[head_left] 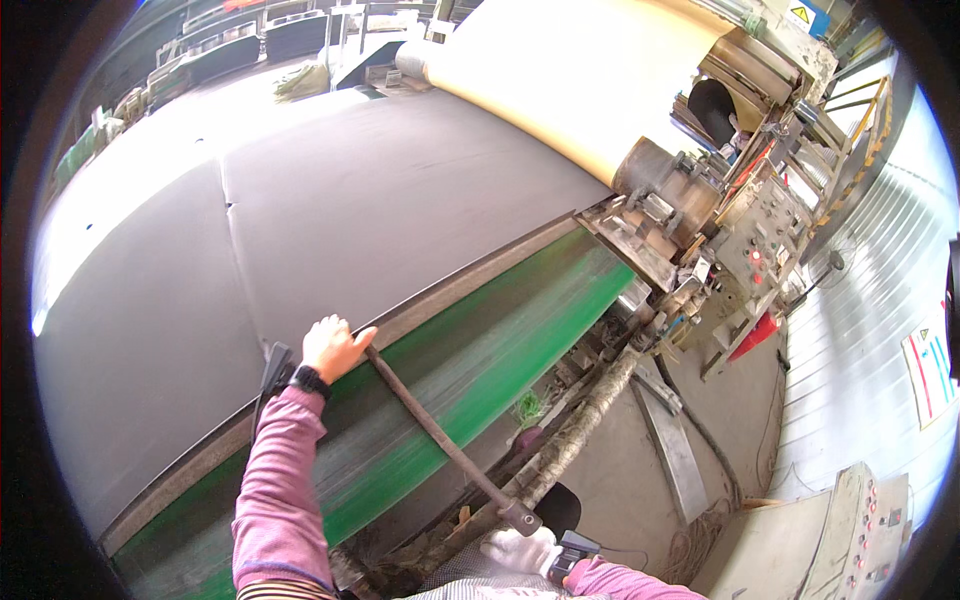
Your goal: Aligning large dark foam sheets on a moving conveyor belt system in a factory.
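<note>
My left hand [334, 347], bare and with a black band at the wrist, is at the edge of a wide dark grey sheet [330, 220]. Its fingers are curled at the upper end of a long rusty metal bar [430, 425]. The bar slants across a green belt [480, 370] toward my body and ends in a thick head with a hole. Just below that head is my right hand [522, 552] in a white glove; its fingers are partly hidden, and I cannot tell whether they touch the bar.
A large pale yellow roll [570, 80] lies across the sheet's far end. Beyond the belt's right end stand machine parts and a control panel [765, 235]. A worn pipe [590, 405] runs alongside the belt. A button cabinet [830, 540] stands at lower right, and a metal plate [672, 455] lies on the floor.
</note>
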Demonstrator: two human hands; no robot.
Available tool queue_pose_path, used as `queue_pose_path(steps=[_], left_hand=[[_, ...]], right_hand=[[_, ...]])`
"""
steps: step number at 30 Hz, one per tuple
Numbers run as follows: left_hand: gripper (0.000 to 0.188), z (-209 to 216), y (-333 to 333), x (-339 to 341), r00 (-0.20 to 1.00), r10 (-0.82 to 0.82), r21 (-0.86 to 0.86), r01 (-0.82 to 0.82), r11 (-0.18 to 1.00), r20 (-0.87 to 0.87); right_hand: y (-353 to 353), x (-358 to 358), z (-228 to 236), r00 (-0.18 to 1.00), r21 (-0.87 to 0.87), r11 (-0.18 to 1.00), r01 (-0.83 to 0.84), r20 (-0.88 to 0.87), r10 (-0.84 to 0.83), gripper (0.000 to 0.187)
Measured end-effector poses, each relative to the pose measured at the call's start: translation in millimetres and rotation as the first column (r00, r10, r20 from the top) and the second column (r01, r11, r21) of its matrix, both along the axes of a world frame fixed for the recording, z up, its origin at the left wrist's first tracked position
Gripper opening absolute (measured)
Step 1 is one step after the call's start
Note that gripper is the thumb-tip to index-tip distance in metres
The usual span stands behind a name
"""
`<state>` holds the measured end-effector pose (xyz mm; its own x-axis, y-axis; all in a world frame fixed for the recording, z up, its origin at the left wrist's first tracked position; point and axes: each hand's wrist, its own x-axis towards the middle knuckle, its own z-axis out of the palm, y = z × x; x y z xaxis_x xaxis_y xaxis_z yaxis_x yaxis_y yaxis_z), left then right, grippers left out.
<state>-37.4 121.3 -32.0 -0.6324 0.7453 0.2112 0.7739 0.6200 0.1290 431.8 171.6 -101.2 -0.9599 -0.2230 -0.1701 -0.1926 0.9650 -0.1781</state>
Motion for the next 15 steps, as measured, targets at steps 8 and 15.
queue_pose_path(steps=[8, 15], left_hand=[[0.028, 6, 36, 6, 0.981, -0.185, -0.141, 0.176, 0.974, -0.055], [0.039, 14, -124, -18, 0.979, 0.139, 0.432, -0.190, 0.882, 0.146]], right_hand=[[-11, 4, -21, 0.909, -0.116, 0.907, 0.405, -0.055, -0.413, 0.018], [-14, 6, -30, 0.787, -0.223, 0.780, 0.584, -0.082, -0.612, 0.019]])
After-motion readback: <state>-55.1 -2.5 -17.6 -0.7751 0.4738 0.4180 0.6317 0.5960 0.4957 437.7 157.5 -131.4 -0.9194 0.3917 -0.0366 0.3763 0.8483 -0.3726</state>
